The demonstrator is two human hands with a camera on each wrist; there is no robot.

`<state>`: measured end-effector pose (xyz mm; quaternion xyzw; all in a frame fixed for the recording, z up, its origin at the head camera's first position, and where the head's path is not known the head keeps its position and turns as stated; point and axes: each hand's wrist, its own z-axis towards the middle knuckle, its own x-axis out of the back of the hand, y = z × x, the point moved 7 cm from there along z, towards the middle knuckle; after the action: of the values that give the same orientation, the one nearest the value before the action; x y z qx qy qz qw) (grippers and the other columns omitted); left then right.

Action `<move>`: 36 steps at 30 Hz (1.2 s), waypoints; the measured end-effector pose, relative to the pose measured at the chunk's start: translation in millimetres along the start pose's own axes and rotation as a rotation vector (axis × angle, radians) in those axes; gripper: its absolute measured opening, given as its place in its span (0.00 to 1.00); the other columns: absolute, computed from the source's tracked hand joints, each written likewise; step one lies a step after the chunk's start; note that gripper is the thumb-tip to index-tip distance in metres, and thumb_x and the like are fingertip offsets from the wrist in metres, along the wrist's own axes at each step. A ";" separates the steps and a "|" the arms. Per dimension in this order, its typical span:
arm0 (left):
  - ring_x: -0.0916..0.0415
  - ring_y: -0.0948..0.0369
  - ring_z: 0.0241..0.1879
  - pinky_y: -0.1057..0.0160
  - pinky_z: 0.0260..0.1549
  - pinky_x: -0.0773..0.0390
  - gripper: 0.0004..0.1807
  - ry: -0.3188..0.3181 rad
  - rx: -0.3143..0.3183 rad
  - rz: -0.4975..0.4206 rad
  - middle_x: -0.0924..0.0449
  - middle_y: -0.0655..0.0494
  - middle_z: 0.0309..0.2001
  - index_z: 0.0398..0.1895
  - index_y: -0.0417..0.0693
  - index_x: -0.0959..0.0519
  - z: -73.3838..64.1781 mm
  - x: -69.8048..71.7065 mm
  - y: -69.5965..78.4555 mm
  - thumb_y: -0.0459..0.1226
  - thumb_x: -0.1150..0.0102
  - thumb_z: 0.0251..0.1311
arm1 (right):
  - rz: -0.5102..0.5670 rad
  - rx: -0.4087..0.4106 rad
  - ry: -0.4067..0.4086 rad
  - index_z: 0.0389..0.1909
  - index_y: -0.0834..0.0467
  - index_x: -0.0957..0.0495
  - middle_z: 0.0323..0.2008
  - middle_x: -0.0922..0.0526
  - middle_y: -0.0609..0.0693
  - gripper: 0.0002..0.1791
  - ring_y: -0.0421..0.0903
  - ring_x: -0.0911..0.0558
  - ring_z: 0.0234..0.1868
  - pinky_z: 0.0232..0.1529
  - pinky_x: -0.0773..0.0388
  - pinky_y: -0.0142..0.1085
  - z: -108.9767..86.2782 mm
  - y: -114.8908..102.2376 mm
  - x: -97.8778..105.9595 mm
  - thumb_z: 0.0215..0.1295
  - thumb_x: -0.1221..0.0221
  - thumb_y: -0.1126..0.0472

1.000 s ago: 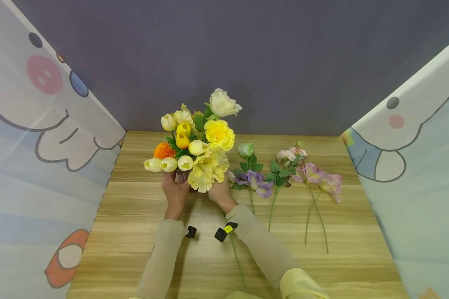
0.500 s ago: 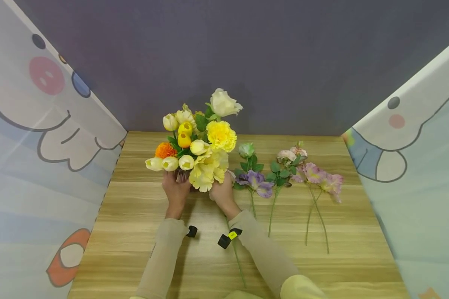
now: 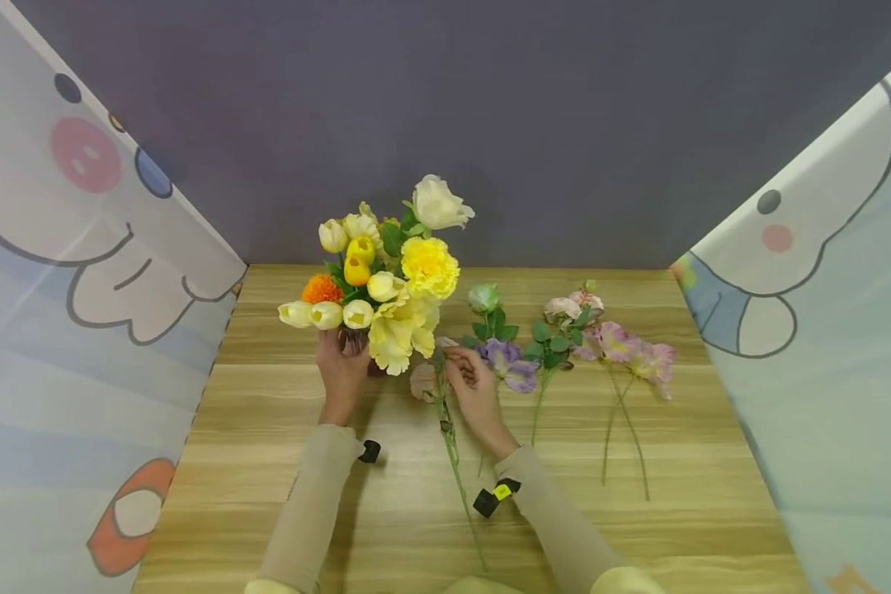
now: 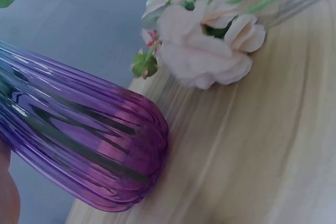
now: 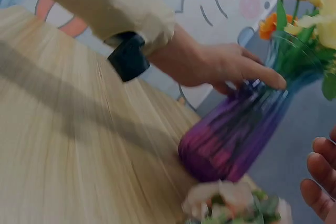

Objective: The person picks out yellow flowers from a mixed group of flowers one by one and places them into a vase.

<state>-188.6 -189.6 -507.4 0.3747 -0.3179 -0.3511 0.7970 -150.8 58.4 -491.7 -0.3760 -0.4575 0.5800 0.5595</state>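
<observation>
My left hand (image 3: 341, 371) grips the neck of a ribbed glass vase (image 5: 226, 140), shaded blue to purple-pink. The vase stands on the table holding white and yellow tulips (image 3: 358, 313), an orange pompom flower (image 3: 322, 289), a yellow carnation (image 3: 431, 266), a large pale yellow bloom (image 3: 393, 337) and a white rose (image 3: 441, 203). Right of the vase lies a pale pink rose stem (image 3: 453, 458), its blossoms (image 4: 202, 45) close to the vase's base. Over that stem's upper end is my right hand (image 3: 478, 396), fingers (image 5: 321, 169) loosely bent with nothing visible between them.
Further right on the wooden table (image 3: 267, 462) lie a green-white rose (image 3: 483, 298), a purple flower (image 3: 512, 365), a pink rose stem (image 3: 562, 310) and pink-mauve flowers (image 3: 631, 346). A grey wall (image 3: 564, 148) rises behind; printed cloth panels flank both sides.
My right hand has moved right, away from the vase, uncovering the pale pink rose stem. The left hand stays at the vase neck, and the view has shifted slightly.
</observation>
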 end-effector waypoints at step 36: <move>0.24 0.41 0.56 0.37 0.56 0.21 0.27 -0.089 0.012 -0.006 0.25 0.32 0.55 0.62 0.35 0.24 43.4 -9.9 -21.0 0.32 0.29 0.60 | 0.016 -0.172 0.117 0.61 0.77 0.28 0.31 0.21 0.75 0.17 0.40 0.23 0.24 0.25 0.25 0.34 -28.0 26.8 47.0 0.76 0.47 0.73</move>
<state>-234.2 -207.9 -504.6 0.3645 -0.3539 -0.3681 0.7787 -136.7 109.3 -522.0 -0.4595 -0.4690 0.5202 0.5462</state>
